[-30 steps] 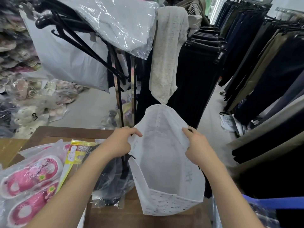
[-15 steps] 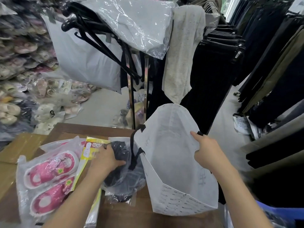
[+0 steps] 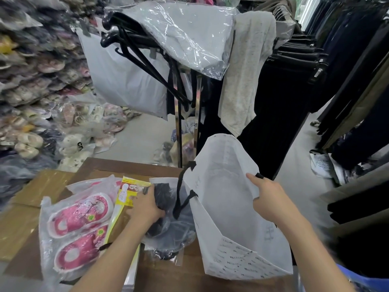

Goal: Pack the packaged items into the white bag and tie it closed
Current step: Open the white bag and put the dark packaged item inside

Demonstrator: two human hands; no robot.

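Observation:
The white bag [image 3: 227, 207] stands open on the wooden table [image 3: 117, 166], its black handle [image 3: 181, 197] hanging over the left rim. My right hand [image 3: 267, 199] pinches the bag's right rim and holds it open. My left hand [image 3: 145, 207] grips a clear packet of dark items [image 3: 170, 228] lying just left of the bag. Further left lie a yellow-edged packet [image 3: 126, 194] and a clear packet with pink slippers [image 3: 77, 228].
A clothes rack [image 3: 179, 123] with black hangers, a plastic-wrapped grey garment and dark trousers stands behind the table. Piles of bagged slippers [image 3: 31, 91] fill the left side. A cardboard sheet [image 3: 16, 224] lies at the table's left. More trousers hang at the right.
My left hand let go of the bag's left rim, dropped to the dark packet and closed on it. My right hand still holds the bag's rim. The camera turned left.

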